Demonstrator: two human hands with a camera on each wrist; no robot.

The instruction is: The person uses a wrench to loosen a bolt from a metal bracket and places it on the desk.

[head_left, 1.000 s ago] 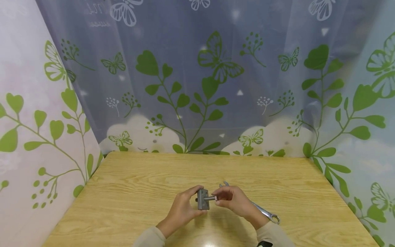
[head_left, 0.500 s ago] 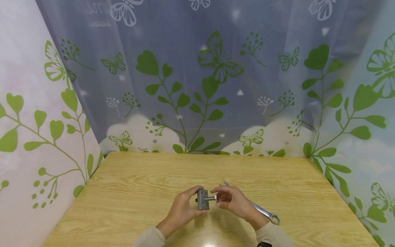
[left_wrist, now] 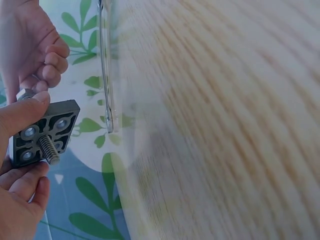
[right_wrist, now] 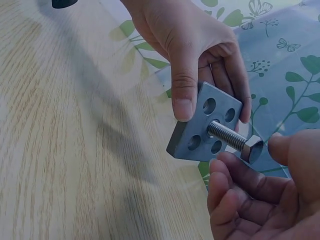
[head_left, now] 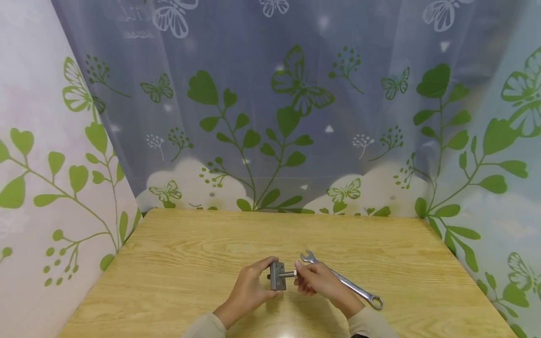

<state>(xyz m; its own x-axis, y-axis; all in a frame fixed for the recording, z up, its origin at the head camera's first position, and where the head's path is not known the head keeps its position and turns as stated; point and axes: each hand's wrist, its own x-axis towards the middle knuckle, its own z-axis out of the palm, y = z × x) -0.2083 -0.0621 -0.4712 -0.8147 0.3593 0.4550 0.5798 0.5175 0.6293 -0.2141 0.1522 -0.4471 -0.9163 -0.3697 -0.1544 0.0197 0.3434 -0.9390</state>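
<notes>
My left hand (head_left: 249, 286) grips a grey square metal plate (head_left: 277, 276) by opposite edges, thumb on one side and fingers on the other. A threaded hex bolt (right_wrist: 227, 135) passes through its middle; the threaded end (left_wrist: 49, 150) sticks out of the ribbed back. Several round holes surround the bolt on the smooth face. At the bolt head (right_wrist: 251, 149), my right hand (head_left: 319, 281) has its fingers curled about it. A slim gap shows between the thumb tip and the head in the right wrist view. Behind the right hand lies a combination wrench (head_left: 355, 286).
Both hands work above a wood-grain table (head_left: 190, 244), near its front edge. A patterned curtain (head_left: 270, 117) with leaves and butterflies rises behind the table, with more printed cloth at both sides. The wrench's ring end points to the front right.
My right hand has rotated at the bolt head, its fingers going from stretched over it to curled below. More of the wrench now shows. The left hand keeps holding the plate.
</notes>
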